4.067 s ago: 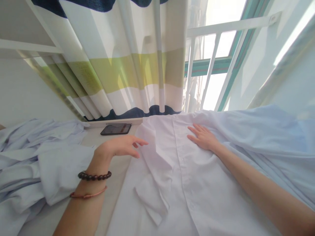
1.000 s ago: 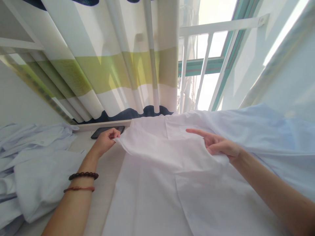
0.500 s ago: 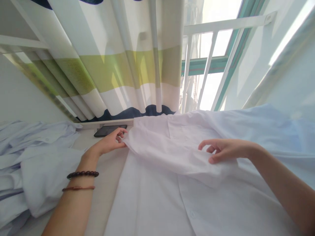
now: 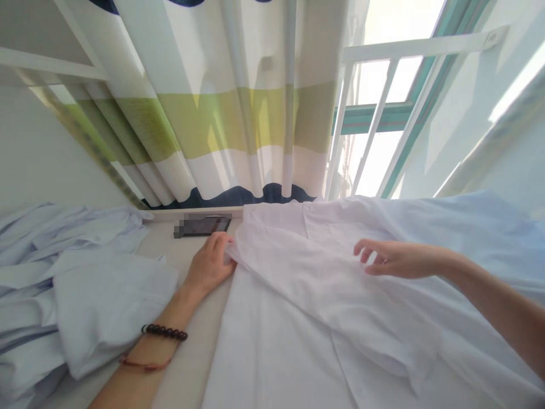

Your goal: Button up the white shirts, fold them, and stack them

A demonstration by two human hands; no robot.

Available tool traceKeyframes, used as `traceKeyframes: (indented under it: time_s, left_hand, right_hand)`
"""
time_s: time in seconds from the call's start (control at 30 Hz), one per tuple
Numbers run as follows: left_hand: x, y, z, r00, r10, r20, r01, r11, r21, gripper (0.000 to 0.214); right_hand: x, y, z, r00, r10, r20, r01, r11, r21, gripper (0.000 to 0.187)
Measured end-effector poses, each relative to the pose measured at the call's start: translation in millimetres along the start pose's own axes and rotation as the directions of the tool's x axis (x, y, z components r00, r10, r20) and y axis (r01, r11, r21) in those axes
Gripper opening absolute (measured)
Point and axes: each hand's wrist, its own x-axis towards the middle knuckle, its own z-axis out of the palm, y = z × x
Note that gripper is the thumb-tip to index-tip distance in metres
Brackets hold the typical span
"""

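Observation:
A white coat (image 4: 272, 329) with a button front lies spread over the pale surface, part of it folded across its upper layer in loose creases. At its left edge, my left hand (image 4: 212, 262) pinches a bit of the cloth between thumb and fingers; a dark beaded bracelet and a reddish cord circle that wrist. My right hand (image 4: 394, 259) is over the middle of the coat, fingers apart and slightly bent, holding nothing. Whether its fingertips touch the fabric I cannot tell.
Crumpled white garments (image 4: 97, 289) are heaped at the left. A dark phone-like device (image 4: 204, 225) lies at the back, beyond my left hand. Behind stand a striped curtain (image 4: 255, 119) and a white railing (image 4: 419, 46) before a window.
My left hand has shifted nearer to me and turned, still pinching the coat's edge. The folded cloth has dropped and spread toward me on the right. My right hand has risen slightly off it.

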Motion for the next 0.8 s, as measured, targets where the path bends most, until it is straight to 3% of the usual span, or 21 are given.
traceKeyframes:
  time_s: [0.07, 0.13, 0.2, 0.3, 0.37, 0.47, 0.53, 0.6, 0.7, 0.8]
  left_hand:
    - [0.2, 5.1, 3.2, 0.99, 0.122, -0.074, -0.123, 0.992, -0.011, 0.036]
    - [2.0, 7.5, 4.9, 0.979, 0.192, -0.066, -0.195, 0.98, -0.042, 0.031]
    - [2.3, 7.2, 5.5, 0.982, 0.184, -0.044, -0.186, 0.98, -0.072, 0.023]
    - [-3.5, 2.7, 4.3, 0.998, 0.069, -0.001, -0.069, 0.994, -0.085, 0.018]
    - [-10.1, -1.8, 1.0, 0.994, 0.03, 0.104, -0.014, 0.988, -0.153, 0.015]
    - [-17.0, -8.1, -8.4, 0.953, 0.101, 0.285, 0.007, 0.935, -0.355, 0.013]
    - [-14.7, -11.2, -15.2, 0.922, 0.132, 0.364, 0.071, 0.867, -0.493, 0.031]
    - [-5.3, -12.7, -19.6, 0.902, 0.079, 0.425, 0.197, 0.801, -0.566, 0.051]
    - [18.7, -10.9, -19.6, 0.883, -0.042, 0.468, 0.292, 0.828, -0.478, 0.062]
    - [43.6, -8.0, -15.1, 0.886, -0.014, 0.463, 0.178, 0.933, -0.313, 0.048]
  right_hand:
    - [27.8, -33.4, 4.5, 0.987, -0.053, -0.153, 0.028, 0.986, -0.162, 0.033]
    - [60.2, -69.4, 13.7, 0.949, -0.201, -0.242, 0.145, 0.963, -0.229, 0.032]
    - [91.9, -101.0, 25.3, 0.896, -0.303, -0.325, 0.231, 0.943, -0.24, 0.039]
    - [128.0, -130.7, 42.8, 0.851, -0.34, -0.399, 0.257, 0.934, -0.247, 0.044]
    - [141.4, -138.2, 52.8, 0.845, -0.349, -0.406, 0.268, 0.932, -0.243, 0.036]
    - [146.5, -137.8, 61.4, 0.842, -0.411, -0.348, 0.343, 0.908, -0.241, 0.023]
    - [142.2, -134.6, 60.1, 0.837, -0.472, -0.279, 0.416, 0.878, -0.238, 0.019]
    - [134.1, -131.0, 52.8, 0.847, -0.497, -0.189, 0.463, 0.864, -0.198, 0.017]
    - [120.6, -125.3, 35.6, 0.9, -0.429, -0.082, 0.423, 0.903, -0.08, 0.021]
    - [111.0, -118.0, 18.4, 0.956, -0.289, -0.045, 0.289, 0.957, -0.002, 0.042]
